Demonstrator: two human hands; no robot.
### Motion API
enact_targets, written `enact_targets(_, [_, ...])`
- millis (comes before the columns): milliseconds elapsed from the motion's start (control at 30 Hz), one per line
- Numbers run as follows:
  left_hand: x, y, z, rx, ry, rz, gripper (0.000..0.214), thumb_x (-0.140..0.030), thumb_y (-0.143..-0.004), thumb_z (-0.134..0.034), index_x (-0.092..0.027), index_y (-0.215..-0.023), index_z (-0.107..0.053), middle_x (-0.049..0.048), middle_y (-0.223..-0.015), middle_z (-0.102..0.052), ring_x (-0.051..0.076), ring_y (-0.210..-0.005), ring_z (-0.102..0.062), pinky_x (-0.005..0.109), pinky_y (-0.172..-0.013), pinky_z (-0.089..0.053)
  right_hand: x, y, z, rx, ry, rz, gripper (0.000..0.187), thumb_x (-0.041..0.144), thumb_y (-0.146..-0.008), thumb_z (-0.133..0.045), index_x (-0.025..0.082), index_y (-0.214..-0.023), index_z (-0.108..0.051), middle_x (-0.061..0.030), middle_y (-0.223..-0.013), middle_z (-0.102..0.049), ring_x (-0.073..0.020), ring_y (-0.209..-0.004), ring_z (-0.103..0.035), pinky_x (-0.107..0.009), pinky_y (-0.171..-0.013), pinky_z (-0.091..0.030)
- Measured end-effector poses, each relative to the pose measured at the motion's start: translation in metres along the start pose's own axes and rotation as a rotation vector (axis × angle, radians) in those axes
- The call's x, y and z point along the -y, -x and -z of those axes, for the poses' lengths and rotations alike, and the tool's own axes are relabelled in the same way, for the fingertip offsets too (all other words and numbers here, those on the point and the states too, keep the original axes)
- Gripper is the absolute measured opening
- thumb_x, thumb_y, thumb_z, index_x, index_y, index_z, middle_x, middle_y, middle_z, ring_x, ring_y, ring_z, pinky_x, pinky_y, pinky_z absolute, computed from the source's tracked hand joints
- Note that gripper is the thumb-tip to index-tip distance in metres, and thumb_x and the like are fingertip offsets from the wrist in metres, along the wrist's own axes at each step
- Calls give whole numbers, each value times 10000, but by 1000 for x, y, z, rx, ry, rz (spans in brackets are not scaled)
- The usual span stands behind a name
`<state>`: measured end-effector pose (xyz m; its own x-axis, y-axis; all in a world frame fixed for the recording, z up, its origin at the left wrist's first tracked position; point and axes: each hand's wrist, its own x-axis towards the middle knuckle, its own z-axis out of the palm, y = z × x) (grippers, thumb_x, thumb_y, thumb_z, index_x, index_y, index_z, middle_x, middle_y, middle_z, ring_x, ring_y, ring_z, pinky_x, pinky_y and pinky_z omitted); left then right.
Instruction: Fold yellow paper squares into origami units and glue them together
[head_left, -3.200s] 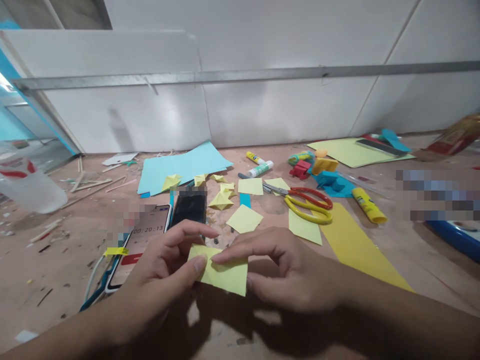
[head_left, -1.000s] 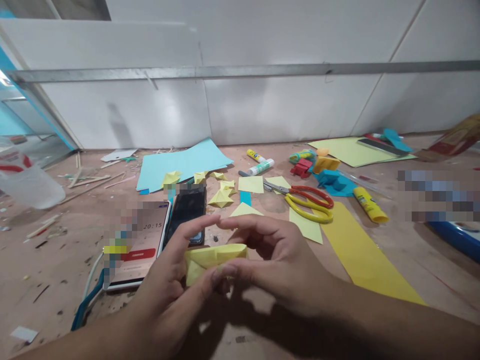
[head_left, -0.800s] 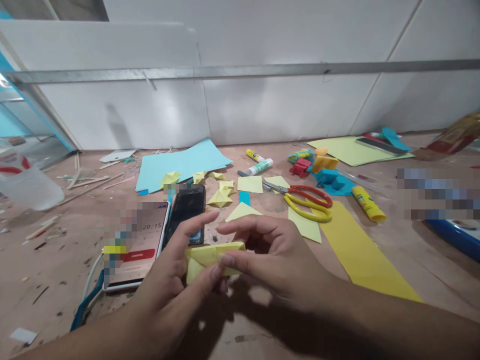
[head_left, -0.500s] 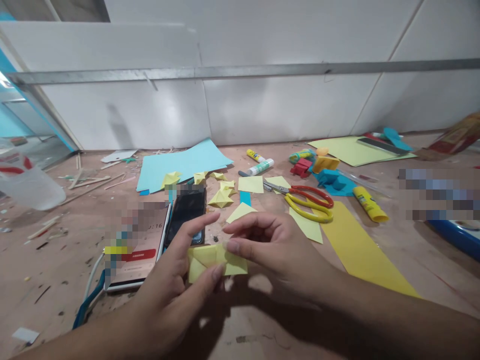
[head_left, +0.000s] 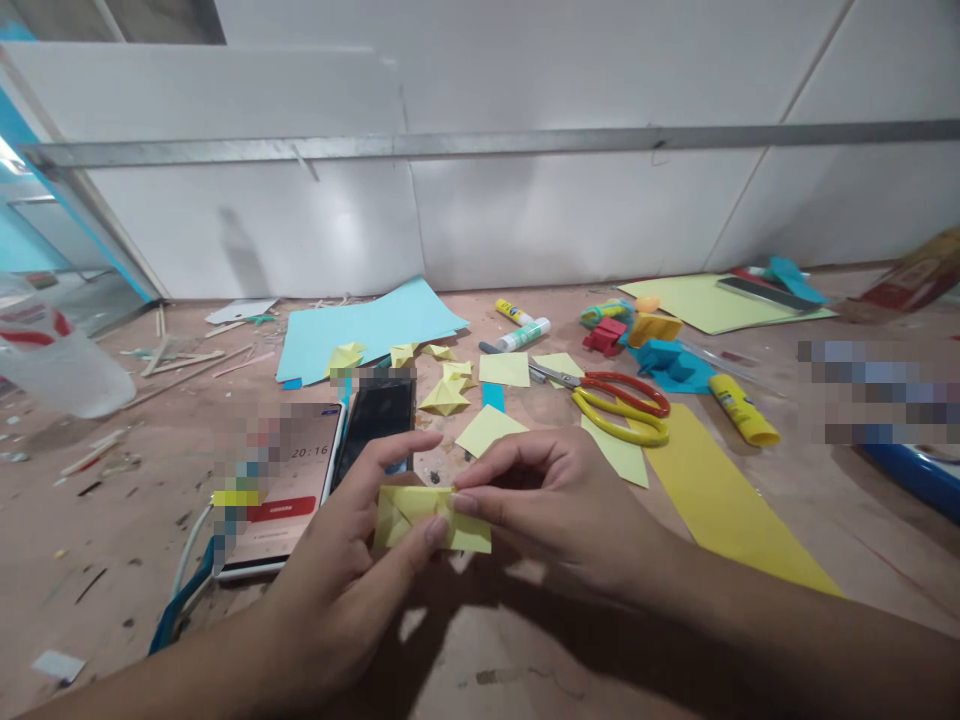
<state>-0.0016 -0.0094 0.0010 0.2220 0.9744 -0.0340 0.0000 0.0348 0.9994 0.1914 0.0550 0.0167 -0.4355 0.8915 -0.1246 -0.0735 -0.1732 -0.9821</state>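
A small folded piece of yellow paper point(head_left: 401, 512) with crease lines is held up between both hands, just above the table. My left hand point(head_left: 360, 560) grips its left and lower part, thumb across the front and index finger stretched above it. With thumb and index finger, my right hand point(head_left: 540, 490) pinches the paper's top edge right of the middle. Behind the hands lie several folded yellow paper pieces point(head_left: 446, 395) and flat yellow squares point(head_left: 504, 369). One more yellow square point(head_left: 489, 430) lies just beyond my right fingers.
Red-and-yellow scissors point(head_left: 622, 400) and a yellow paper strip point(head_left: 731, 500) lie to the right. Two phones, one lit point(head_left: 289, 500) and one dark point(head_left: 375, 415), sit at left. Glue sticks point(head_left: 523, 334), blue paper point(head_left: 367, 325) and a bottle point(head_left: 67, 360) stand or lie farther back.
My right index finger has come down to meet the thumb on the paper's top edge. The paper's upper part now looks folded straighter; my left hand has hardly moved.
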Motion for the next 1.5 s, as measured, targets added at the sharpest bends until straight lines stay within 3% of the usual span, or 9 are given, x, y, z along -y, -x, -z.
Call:
enact_targets(233, [3, -1, 1, -13, -77, -38, 461, -409, -1022, -569, -354, -1444, -390, 24, -964, -668, 176, -799, -670, 255, -666, -536, 1, 0, 1, -23, 0, 20, 193, 266, -643, -952, 197, -743, -802, 9, -728, -755, -91, -646, -657, -168, -579, -513])
enact_targets(367, [2, -1, 0, -87, -77, -74, 438, -350, -1011, -600, -353, -1415, -429, 8, -931, -690, 154, -771, -672, 222, -649, -548, 5, -2, 3, -34, -15, 48, 233, 385, -753, -883, 172, -731, -791, 1, -693, -711, -79, -620, -613, -152, -551, -494])
enact_targets(533, [-4, 0, -7, -220, -60, -110, 415, -299, -972, -657, -326, -1355, -500, -25, -846, -695, 106, -649, -642, 162, -585, -533, 4, -1, 3, 50, -56, -122, 282, 374, -654, -948, 164, -786, -815, -5, -690, -706, -93, -611, -618, -152, -520, -507])
enact_targets(633, [-10, 1, -14, -273, -4, -84, 425, -283, -945, -695, -321, -1332, -523, -38, -831, -681, 93, -655, -650, 139, -599, -532, 2, 1, 2, 43, -48, -131, 258, 342, -655, -952, 160, -776, -816, -6, -693, -704, -90, -595, -612, -148, -504, -492])
enact_targets(867, [-8, 4, -11, -238, 20, -84, 463, -266, -925, -729, -349, -1340, -542, -34, -891, -677, 93, -697, -672, 135, -616, -539, 4, 1, 5, 44, -9, -101, 318, 441, -680, -930, 156, -763, -819, -5, -670, -693, -82, -578, -582, -157, -505, -452])
enact_targets(1067, [1, 2, 2, -107, 95, -92, 232, -340, -1009, -617, -347, -1240, -641, -10, -942, -717, 117, -761, -695, 180, -669, -568, -1, -1, 9, 100, 21, 49, 195, 375, -748, -896, 199, -821, -853, -33, -769, -787, -114, -675, -653, -184, -592, -479])
enact_targets(1233, [-3, -3, 2, -157, 165, -82, 154, -303, -994, -645, -324, -1141, -687, -39, -817, -685, 92, -685, -649, 148, -620, -527, 0, -1, 13, 188, 90, 139, 158, 349, -792, -860, 203, -852, -860, -53, -803, -810, -155, -725, -698, -237, -669, -536])
enact_targets(1433, [-1, -3, 8, -150, 111, -114, 81, -274, -986, -641, -289, -1019, -713, -9, -841, -719, 121, -702, -649, 181, -638, -526, 2, 2, 11, 129, 98, 237, 223, 315, -797, -862, 233, -1004, -842, -44, -896, -810, -155, -763, -724, -241, -691, -564])
enact_targets(1500, [-1, -1, 8, -140, 69, -120, 91, -278, -990, -624, -279, -977, -714, -12, -786, -692, 119, -654, -607, 181, -599, -494, 2, 2, 10, 102, 128, 270, 179, 283, -771, -883, 238, -941, -850, -38, -862, -811, -156, -765, -733, -233, -688, -569])
